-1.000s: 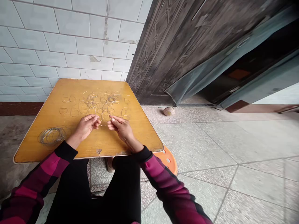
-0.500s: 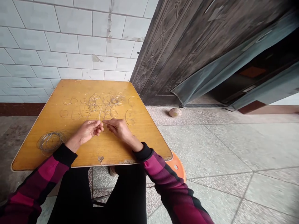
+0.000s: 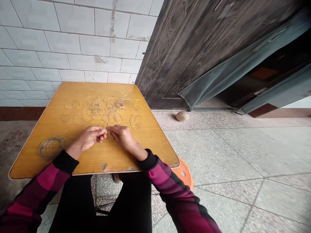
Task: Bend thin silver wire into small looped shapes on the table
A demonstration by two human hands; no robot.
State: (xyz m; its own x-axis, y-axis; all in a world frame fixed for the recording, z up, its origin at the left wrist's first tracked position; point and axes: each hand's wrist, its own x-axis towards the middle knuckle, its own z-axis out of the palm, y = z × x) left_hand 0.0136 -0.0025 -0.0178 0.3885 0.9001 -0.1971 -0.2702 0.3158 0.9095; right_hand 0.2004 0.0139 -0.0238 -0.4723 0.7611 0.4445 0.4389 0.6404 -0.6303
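Note:
Thumb and fingers of my left hand [image 3: 93, 136] pinch a thin piece of wire [image 3: 106, 123], whose upper end sticks up and curves above the table. My right hand [image 3: 121, 135] is closed on the same wire, its fingertips almost touching the left ones; a faint loop shows just below them. Beyond both hands lie several bent wire pieces [image 3: 97, 108], some curled into rings or hooks. A loose coil of wire [image 3: 52, 147] rests at the table's left, beside my left wrist.
The yellow wooden table [image 3: 89, 161] has a chipped front edge. An orange stool [image 3: 186, 173] juts out at its right corner. White tiles [image 3: 73, 42] and a dark carved door [image 3: 175, 64] stand behind. A small rounded object [image 3: 182, 116] lies on the floor.
The wire's upper end has tilted to the right, and a loop now shows below the fingers. Both hands keep their pinch almost in place; the view has shifted slightly.

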